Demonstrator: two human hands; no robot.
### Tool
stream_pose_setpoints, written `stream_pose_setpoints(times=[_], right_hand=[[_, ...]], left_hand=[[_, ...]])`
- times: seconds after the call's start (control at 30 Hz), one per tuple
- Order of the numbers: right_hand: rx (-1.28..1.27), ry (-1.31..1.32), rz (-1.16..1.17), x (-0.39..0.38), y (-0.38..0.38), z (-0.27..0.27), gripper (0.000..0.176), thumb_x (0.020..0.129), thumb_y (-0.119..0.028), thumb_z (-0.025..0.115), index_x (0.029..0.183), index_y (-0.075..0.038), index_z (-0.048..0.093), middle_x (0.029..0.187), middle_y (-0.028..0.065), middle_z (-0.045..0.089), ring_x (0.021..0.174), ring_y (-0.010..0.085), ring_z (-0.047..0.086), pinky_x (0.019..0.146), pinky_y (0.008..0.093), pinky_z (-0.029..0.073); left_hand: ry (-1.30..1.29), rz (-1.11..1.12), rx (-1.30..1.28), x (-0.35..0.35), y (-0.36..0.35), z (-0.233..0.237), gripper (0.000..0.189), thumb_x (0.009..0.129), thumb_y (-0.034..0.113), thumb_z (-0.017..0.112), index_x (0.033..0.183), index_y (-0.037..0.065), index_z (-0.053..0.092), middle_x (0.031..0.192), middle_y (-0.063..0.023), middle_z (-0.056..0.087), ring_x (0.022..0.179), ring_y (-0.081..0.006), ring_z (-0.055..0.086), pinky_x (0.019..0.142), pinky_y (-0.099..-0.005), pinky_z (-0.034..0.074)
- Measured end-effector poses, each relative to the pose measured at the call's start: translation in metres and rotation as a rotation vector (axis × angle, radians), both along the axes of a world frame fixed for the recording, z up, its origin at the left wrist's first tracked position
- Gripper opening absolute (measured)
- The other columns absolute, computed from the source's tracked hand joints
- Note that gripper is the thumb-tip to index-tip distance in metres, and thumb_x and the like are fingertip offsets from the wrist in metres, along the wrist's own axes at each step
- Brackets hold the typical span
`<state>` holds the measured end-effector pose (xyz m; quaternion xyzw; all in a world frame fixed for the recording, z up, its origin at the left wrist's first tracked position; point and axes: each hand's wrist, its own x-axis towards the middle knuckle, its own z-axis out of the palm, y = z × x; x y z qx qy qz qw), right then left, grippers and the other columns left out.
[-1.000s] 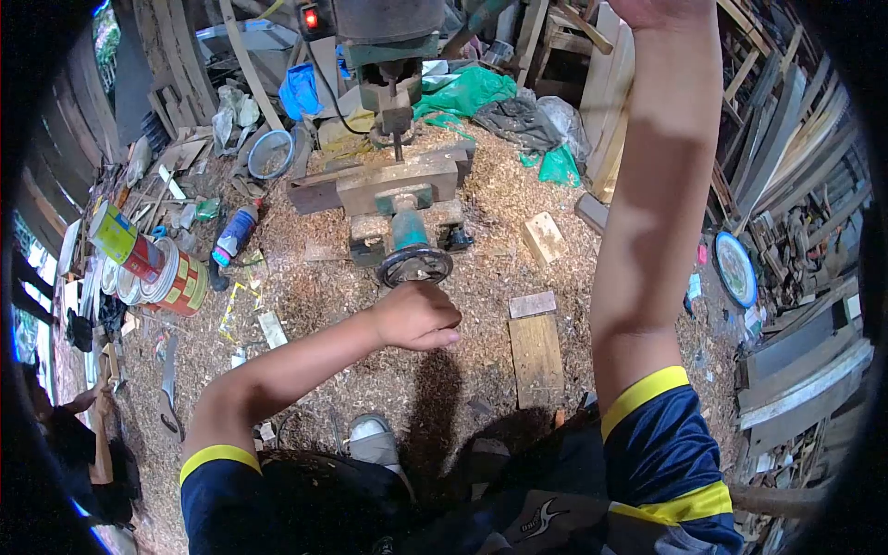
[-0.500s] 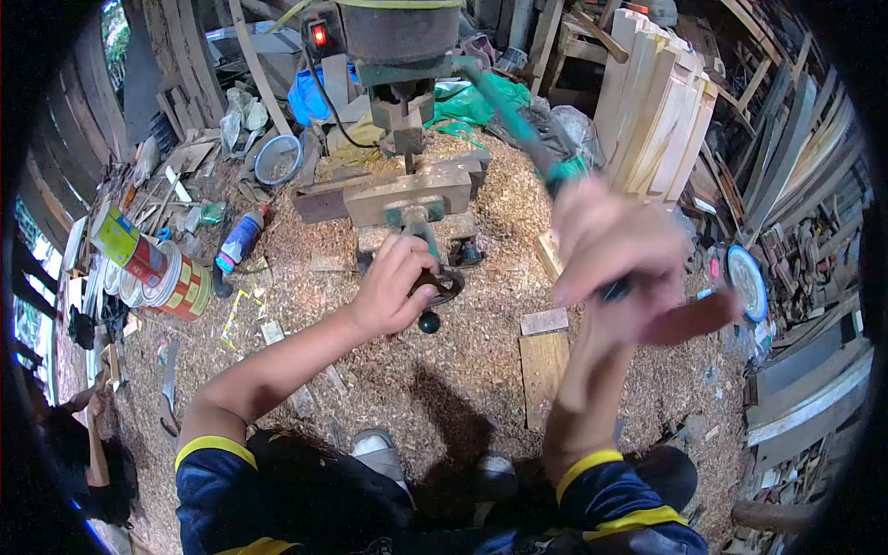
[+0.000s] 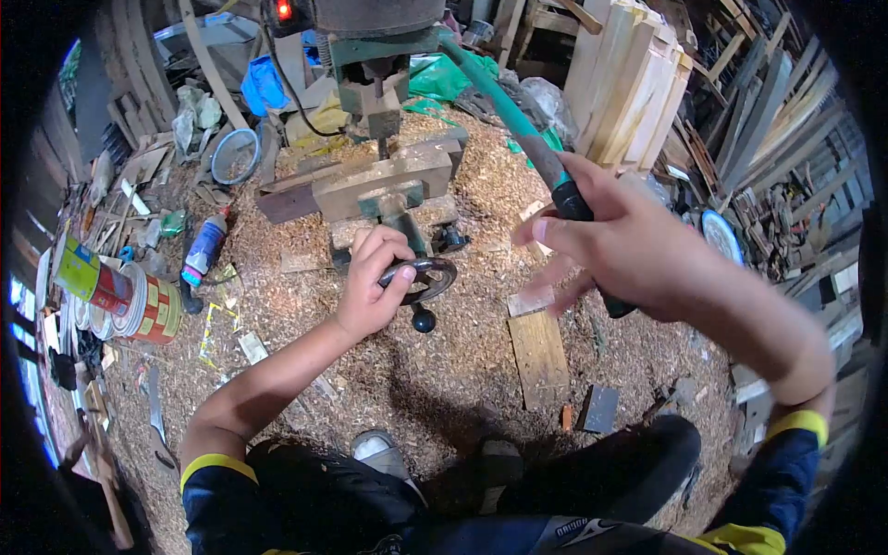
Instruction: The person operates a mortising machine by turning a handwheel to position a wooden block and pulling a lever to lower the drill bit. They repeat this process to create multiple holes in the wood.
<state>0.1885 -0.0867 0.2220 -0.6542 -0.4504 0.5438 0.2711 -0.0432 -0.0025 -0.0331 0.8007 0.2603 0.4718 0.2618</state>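
My left hand (image 3: 370, 287) is closed around the rim of a dark handwheel (image 3: 450, 276) with a black ball knob (image 3: 424, 320), at the front of a vise (image 3: 396, 218). A wooden block (image 3: 384, 182) sits in the vise, under the bit (image 3: 382, 146) of a drilling or mortising machine (image 3: 379, 23). At the machine's green lever (image 3: 504, 111), my right hand (image 3: 638, 245) lies against the black grip (image 3: 570, 200). Its fingers are spread and partly blurred, not wrapped around the grip.
Wood chips cover the floor. Paint buckets (image 3: 148, 305), a blue bottle (image 3: 205, 245) and a handsaw (image 3: 157, 412) lie left. A plank (image 3: 539, 361) and a dark block (image 3: 599, 409) lie near my feet. Stacked timber (image 3: 634, 83) stands at the back right.
My right hand has swung outward, its elbow now far to the right, and its fingers have spread at the lever grip. The handwheel shows more, with my left hand still on it. The view has shifted.
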Motion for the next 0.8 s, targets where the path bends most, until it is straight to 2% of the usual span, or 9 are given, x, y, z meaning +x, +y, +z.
stream_pose_setpoints(times=[0.07,0.13,0.17,0.27,0.3,0.43,0.53,0.63,0.8], right_hand=[[-0.195,-0.207,-0.060,-0.009,0.012,0.021,0.045,0.103,-0.017,0.063,0.143,-0.005,0.045,0.085,0.0059,0.058,0.053,0.0137,0.059,0.044,0.0327,0.050],[-0.289,-0.136,-0.063,-0.005,0.025,0.035,0.030,0.105,-0.026,0.062,0.124,-0.007,0.051,0.069,-0.0012,0.051,0.047,0.0097,0.052,0.039,0.0303,0.042],[-0.175,-0.145,-0.095,-0.011,0.020,0.036,0.026,0.106,-0.033,0.060,0.109,-0.009,0.051,0.059,-0.0056,0.042,0.042,0.0084,0.047,0.036,0.0289,0.037],[-0.009,-0.259,-0.234,-0.009,0.018,-0.020,0.031,0.107,-0.037,0.060,0.106,-0.008,0.050,0.059,-0.0047,0.044,0.037,0.0088,0.042,0.033,0.0286,0.033],[0.052,-0.233,-0.139,-0.008,0.012,-0.050,0.038,0.106,-0.041,0.060,0.094,-0.005,0.053,0.061,-0.0051,0.043,0.044,0.0071,0.042,0.039,0.0294,0.035],[0.129,-0.050,-0.168,-0.009,0.013,-0.080,0.035,0.107,-0.036,0.060,0.093,-0.005,0.052,0.063,-0.0049,0.045,0.046,0.0083,0.042,0.040,0.0313,0.036],[0.146,-0.210,-0.107,-0.008,0.016,-0.072,0.033,0.108,-0.034,0.059,0.093,-0.005,0.052,0.063,-0.0043,0.047,0.048,0.0084,0.046,0.042,0.0309,0.038],[-0.074,-0.356,-0.098,-0.017,0.020,-0.042,0.027,0.109,-0.030,0.055,0.101,-0.005,0.052,0.063,-0.0028,0.048,0.047,0.0090,0.048,0.041,0.0315,0.040],[-0.207,-0.299,-0.166,-0.021,0.021,-0.017,0.026,0.109,-0.029,0.056,0.099,-0.005,0.054,0.064,-0.0039,0.048,0.050,0.0080,0.047,0.044,0.0301,0.039]], left_hand=[[0.021,-0.009,0.010,-0.003,0.001,0.000,0.023,0.093,0.024,0.065,0.095,0.002,0.061,0.101,-0.0137,0.057,0.096,-0.0309,0.047,0.092,-0.0410,0.037],[0.016,-0.026,0.027,-0.004,0.001,0.002,0.024,0.093,0.025,0.065,0.091,0.002,0.058,0.099,-0.0138,0.055,0.095,-0.0313,0.046,0.090,-0.0415,0.037],[0.026,-0.016,0.049,-0.005,0.003,0.001,0.024,0.094,0.025,0.064,0.089,0.002,0.057,0.097,-0.0136,0.054,0.094,-0.0314,0.046,0.089,-0.0419,0.036],[0.015,-0.028,0.090,-0.003,0.007,-0.003,0.027,0.094,0.026,0.059,0.084,0.002,0.050,0.093,-0.0144,0.052,0.091,-0.0312,0.045,0.084,-0.0431,0.036],[0.013,-0.034,0.097,-0.001,0.009,-0.006,0.028,0.094,0.027,0.059,0.083,0.002,0.050,0.091,-0.0138,0.052,0.089,-0.0310,0.045,0.084,-0.0432,0.037],[-0.032,-0.021,0.090,0.000,0.010,-0.010,0.027,0.092,0.025,0.064,0.080,0.003,0.053,0.086,-0.0122,0.053,0.084,-0.0311,0.046,0.080,-0.0431,0.037],[-0.075,-0.024,0.103,0.001,0.010,-0.009,0.023,0.087,0.020,0.070,0.078,0.005,0.054,0.084,-0.0105,0.054,0.082,-0.0312,0.046,0.077,-0.0424,0.037],[-0.051,-0.003,0.113,-0.001,0.011,-0.010,0.024,0.086,0.021,0.070,0.077,0.005,0.056,0.085,-0.0095,0.054,0.083,-0.0307,0.047,0.079,-0.0427,0.036],[-0.028,-0.005,0.105,-0.001,0.011,-0.008,0.024,0.086,0.022,0.071,0.077,0.005,0.056,0.085,-0.0092,0.054,0.084,-0.0303,0.048,0.079,-0.0435,0.035]])
